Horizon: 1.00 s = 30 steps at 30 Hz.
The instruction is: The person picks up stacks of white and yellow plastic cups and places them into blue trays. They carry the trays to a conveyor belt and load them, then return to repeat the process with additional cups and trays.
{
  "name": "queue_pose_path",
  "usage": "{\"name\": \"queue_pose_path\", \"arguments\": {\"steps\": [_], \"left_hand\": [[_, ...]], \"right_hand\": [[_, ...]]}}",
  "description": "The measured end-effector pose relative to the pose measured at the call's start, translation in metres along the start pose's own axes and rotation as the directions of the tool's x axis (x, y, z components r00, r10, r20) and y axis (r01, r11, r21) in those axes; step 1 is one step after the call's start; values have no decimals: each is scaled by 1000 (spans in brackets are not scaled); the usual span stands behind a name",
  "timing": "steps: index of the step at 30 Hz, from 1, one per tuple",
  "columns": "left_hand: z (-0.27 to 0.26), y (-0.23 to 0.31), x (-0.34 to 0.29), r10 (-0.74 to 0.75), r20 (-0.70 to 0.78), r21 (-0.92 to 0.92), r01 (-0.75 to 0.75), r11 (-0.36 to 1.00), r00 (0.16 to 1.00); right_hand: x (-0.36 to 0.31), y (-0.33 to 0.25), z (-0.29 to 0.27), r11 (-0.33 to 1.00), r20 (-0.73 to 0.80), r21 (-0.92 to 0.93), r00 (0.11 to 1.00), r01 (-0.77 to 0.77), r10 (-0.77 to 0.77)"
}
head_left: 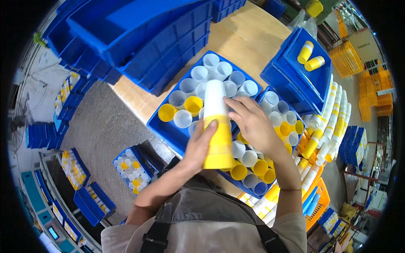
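My left hand is wrapped round the side of a stack of nested plastic cups, yellow at the near, wider end and white toward the far end. On its right side, my right hand has its fingertips at the white part, thumb apart from the fingers. Under the stack sits a blue crate of upright translucent white and yellow cups, mouths up. A second blue crate with similar cups lies to the right, partly covered by my right forearm. The stack hides some cups in the first crate.
Tall stacked blue crates rise at the far left of the wooden table. At right, a blue crate has two yellow-and-white cup pieces on it. Long cup stacks lie beyond, near an orange basket. A cup-filled crate is lower left.
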<state>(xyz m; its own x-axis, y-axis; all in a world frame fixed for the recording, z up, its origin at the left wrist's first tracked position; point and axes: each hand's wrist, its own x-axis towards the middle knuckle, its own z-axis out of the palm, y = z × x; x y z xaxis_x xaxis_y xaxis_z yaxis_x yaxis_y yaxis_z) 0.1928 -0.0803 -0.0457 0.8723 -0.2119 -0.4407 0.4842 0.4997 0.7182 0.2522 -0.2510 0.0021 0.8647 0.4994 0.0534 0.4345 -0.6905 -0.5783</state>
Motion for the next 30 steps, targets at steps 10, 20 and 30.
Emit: {"name": "queue_pose_path", "arguments": {"steps": [10,20,30], "left_hand": [[-158,60,-145,-177,117,-173,196,965,977],[-222,43,-129,-376,167,-49,388,920,912],[-253,82,-125,-420,421,-14,469,883,804]], "right_hand": [[-38,-31,86,951,-507,252,813,-178,286],[-74,-99,195,954,-280,-249,955,-170,97],[-31,-91,227,887,-576,359,680,-289,454]]}}
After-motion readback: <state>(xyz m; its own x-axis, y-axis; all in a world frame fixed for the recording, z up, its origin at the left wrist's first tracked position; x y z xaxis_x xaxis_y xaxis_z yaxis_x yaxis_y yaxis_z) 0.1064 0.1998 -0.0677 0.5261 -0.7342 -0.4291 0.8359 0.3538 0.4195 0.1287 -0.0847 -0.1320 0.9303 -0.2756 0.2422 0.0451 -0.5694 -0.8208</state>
